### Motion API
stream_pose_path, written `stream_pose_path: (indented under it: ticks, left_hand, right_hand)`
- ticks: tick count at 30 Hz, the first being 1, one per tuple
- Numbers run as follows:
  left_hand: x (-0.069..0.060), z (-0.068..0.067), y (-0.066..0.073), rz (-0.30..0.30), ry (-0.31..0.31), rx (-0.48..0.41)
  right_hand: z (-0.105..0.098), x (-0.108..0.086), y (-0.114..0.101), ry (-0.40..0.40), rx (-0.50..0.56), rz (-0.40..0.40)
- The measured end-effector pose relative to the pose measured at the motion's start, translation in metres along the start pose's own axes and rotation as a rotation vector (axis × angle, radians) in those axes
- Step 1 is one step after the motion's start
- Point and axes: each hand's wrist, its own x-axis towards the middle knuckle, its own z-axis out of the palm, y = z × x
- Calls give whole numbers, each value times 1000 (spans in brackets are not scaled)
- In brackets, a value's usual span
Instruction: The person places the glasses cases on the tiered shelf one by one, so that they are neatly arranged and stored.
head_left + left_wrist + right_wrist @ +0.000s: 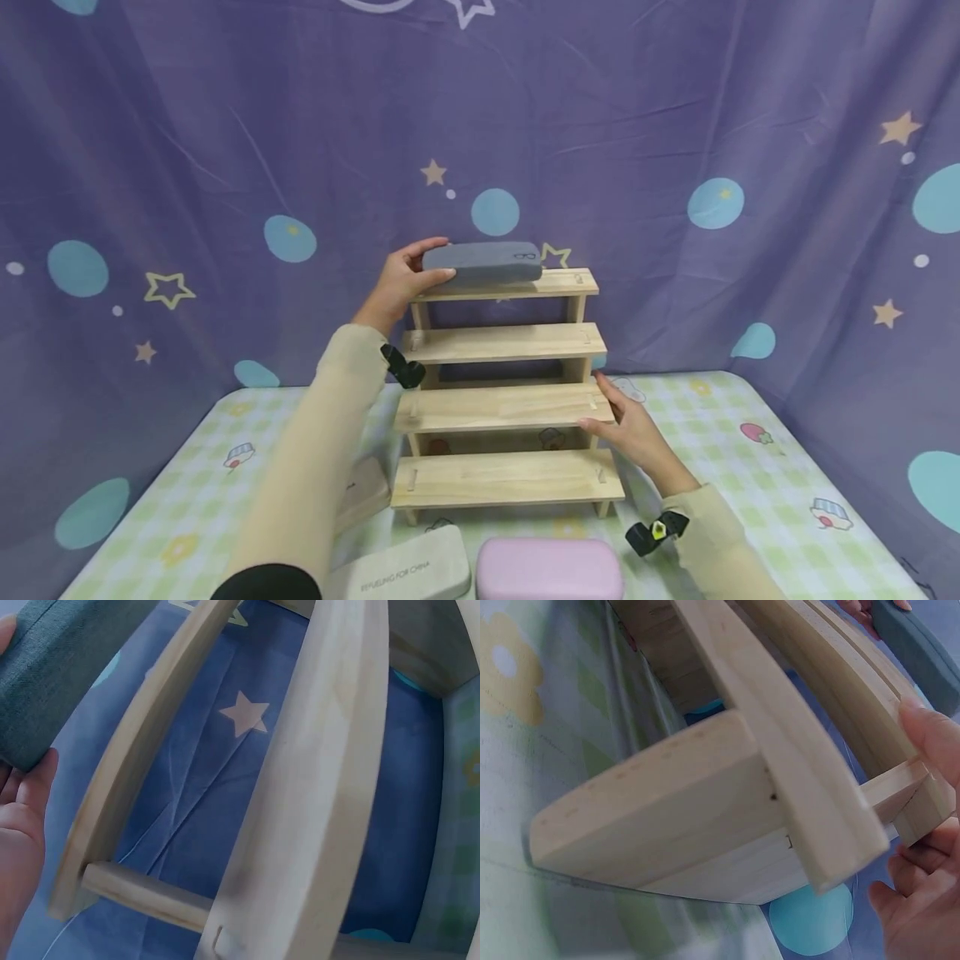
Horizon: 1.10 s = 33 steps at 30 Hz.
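A blue-grey glasses case (pixel 483 265) with a small glasses print lies lengthwise over the top board of a four-step wooden display rack (pixel 506 408). My left hand (pixel 401 279) grips the case's left end, thumb in front and fingers behind. In the left wrist view, backdrop shows between the glasses case (pixel 60 675) and the nearest board, so it appears slightly raised. At the rack's right side, my right hand (pixel 633 433) holds the end of the second board from the bottom. The right wrist view shows the thumb (pixel 934 739) on the wood, the other fingers lower.
In front of the rack lie a pink case (pixel 550 569) and a pale case with lettering (pixel 408 569). Another light case (pixel 363 492) sits by the rack's lower left, partly behind my left sleeve. A checked cloth (pixel 750 467) covers the table; a purple curtain (pixel 600 125) hangs behind.
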Motion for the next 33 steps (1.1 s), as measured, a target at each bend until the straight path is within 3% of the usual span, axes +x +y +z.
stream_pose_path:
  ticks: [11,21,25,33]
  left_hand:
    - [10,7,-5,-113,-38,99]
    - [14,5,0,-200,-157,283]
    - [15,5,2,-236,-182,300]
    - [18,10,5,-246,-229,319]
  right_hand:
    - [4,1,0,2,31,7]
    - [2,2,2,6,-24,2]
    - [2,2,0,3,-29,15]
    - [0,0,0,9,-36,9]
